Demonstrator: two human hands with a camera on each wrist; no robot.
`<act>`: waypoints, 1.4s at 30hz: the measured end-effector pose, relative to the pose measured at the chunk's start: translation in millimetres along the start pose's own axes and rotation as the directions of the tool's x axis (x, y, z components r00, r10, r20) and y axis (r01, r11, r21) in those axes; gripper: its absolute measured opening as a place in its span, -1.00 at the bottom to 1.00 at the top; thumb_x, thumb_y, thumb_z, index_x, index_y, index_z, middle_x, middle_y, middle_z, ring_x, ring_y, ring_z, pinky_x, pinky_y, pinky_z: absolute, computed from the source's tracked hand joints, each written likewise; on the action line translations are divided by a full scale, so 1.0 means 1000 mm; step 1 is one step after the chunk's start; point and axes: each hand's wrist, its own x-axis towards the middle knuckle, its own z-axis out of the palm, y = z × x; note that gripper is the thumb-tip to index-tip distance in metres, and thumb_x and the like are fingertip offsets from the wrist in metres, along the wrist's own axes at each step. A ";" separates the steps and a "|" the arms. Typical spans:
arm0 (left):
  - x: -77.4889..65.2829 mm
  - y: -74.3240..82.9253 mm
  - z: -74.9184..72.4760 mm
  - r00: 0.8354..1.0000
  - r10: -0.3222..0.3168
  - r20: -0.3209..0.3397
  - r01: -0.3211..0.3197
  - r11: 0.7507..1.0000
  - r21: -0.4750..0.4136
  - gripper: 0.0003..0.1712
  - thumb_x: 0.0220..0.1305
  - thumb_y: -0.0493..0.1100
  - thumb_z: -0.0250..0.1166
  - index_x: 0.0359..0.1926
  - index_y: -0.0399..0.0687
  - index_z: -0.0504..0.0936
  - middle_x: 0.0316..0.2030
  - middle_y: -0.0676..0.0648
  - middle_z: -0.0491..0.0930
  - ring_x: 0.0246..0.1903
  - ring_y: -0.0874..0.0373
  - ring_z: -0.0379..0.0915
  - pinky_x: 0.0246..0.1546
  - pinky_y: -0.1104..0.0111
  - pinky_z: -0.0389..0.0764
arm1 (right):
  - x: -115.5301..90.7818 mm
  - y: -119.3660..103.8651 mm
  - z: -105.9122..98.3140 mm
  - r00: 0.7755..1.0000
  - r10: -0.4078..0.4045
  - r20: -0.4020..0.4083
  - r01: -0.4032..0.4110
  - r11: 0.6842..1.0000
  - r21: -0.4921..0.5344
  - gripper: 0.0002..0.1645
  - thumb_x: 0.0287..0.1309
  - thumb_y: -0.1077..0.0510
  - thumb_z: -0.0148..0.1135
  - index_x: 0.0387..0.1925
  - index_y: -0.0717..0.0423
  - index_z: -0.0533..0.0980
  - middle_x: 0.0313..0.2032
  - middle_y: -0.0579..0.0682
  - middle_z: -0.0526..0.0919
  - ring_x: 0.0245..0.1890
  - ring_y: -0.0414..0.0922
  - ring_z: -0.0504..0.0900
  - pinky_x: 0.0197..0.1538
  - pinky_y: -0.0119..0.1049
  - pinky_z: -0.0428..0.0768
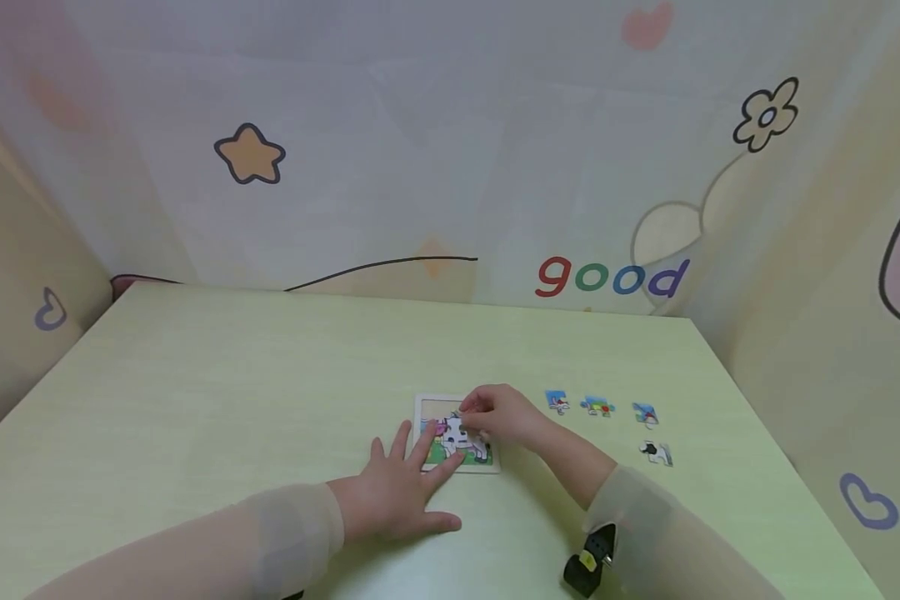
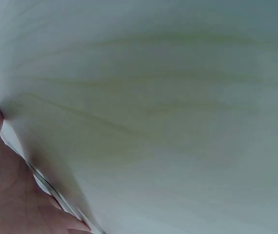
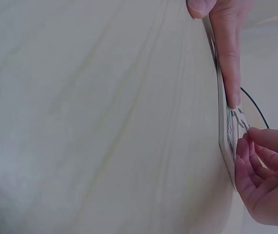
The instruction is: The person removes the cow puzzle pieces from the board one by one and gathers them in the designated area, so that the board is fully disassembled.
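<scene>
A framed cow jigsaw puzzle [image 1: 457, 397] lies on the table in the head view, partly filled, with bare backing along its upper part. My left hand [image 1: 393, 496] rests flat with fingers spread, its fingertips on the puzzle's left and lower part. In the left wrist view only part of the left hand [image 2: 12, 195] shows at the lower left. My right hand [image 1: 498, 414] is over the puzzle's right side. Between thumb and forefinger it pinches a white puzzle piece [image 3: 242, 119] with dark marks, tilted up from the board in the right wrist view.
Right of the board lie loose puzzle pieces: a blue one [image 1: 557, 402], a blue-green one [image 1: 597, 406], another blue one [image 1: 645, 414] and a black-and-white one [image 1: 656, 452]. A printed cloth [image 1: 390, 167] stands behind the table [image 1: 232, 375].
</scene>
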 end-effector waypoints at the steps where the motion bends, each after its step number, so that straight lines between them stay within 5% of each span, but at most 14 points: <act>1: 0.000 0.000 -0.001 1.000 0.002 0.000 -0.002 1.000 -0.001 -0.06 0.09 0.60 -0.22 0.44 0.40 -0.06 0.44 -0.20 -0.21 0.33 -0.37 -0.23 0.06 -0.30 0.12 | 0.000 0.000 -0.001 1.000 -0.004 0.001 0.004 1.000 0.007 -0.84 0.16 0.12 0.26 -0.23 0.07 0.58 -0.40 -0.09 0.59 -0.36 -0.15 0.49 -0.23 -0.33 0.48; 15: -0.005 0.003 -0.006 1.000 0.000 0.002 0.000 1.000 -0.017 -0.06 0.10 0.58 -0.16 0.44 0.38 -0.05 0.44 -0.20 -0.19 0.33 -0.37 -0.23 0.07 -0.30 0.11 | -0.006 0.013 -0.010 0.997 0.071 0.004 -0.070 0.965 0.253 -0.79 0.18 0.25 0.21 -0.14 0.21 0.59 -0.30 0.02 0.61 -0.34 -0.16 0.62 -0.19 -0.31 0.59; 28: 0.003 -0.003 0.008 1.000 0.012 -0.025 -0.012 1.000 -0.008 -0.05 0.08 0.61 -0.24 0.45 0.40 -0.08 0.44 -0.20 -0.22 0.34 -0.37 -0.24 0.07 -0.31 0.09 | -0.020 0.039 -0.033 0.997 0.083 0.000 -0.081 0.963 0.258 -0.72 0.21 0.19 0.19 -0.05 0.20 0.56 -0.21 0.03 0.61 -0.28 -0.13 0.61 -0.14 -0.31 0.57; 38: -0.009 0.004 -0.009 1.000 0.011 -0.016 -0.011 1.000 -0.005 -0.07 0.14 0.55 -0.16 0.45 0.31 -0.05 0.43 -0.24 -0.20 0.33 -0.38 -0.21 0.06 -0.31 0.11 | -0.043 0.059 -0.057 0.998 0.057 -0.002 -0.054 0.950 0.307 -0.68 0.23 0.24 0.15 -0.03 0.37 0.50 -0.18 0.11 0.59 -0.25 -0.13 0.59 -0.12 -0.27 0.57; 42: -0.011 0.004 -0.009 1.000 0.008 -0.025 -0.009 1.000 -0.003 -0.07 0.13 0.55 -0.16 0.45 0.32 -0.04 0.43 -0.23 -0.19 0.33 -0.37 -0.20 0.07 -0.29 0.12 | -0.051 0.069 -0.066 0.994 0.107 -0.015 -0.099 0.954 0.282 -0.68 0.22 0.24 0.17 -0.03 0.35 0.50 -0.19 0.09 0.59 -0.26 -0.14 0.60 -0.13 -0.28 0.58</act>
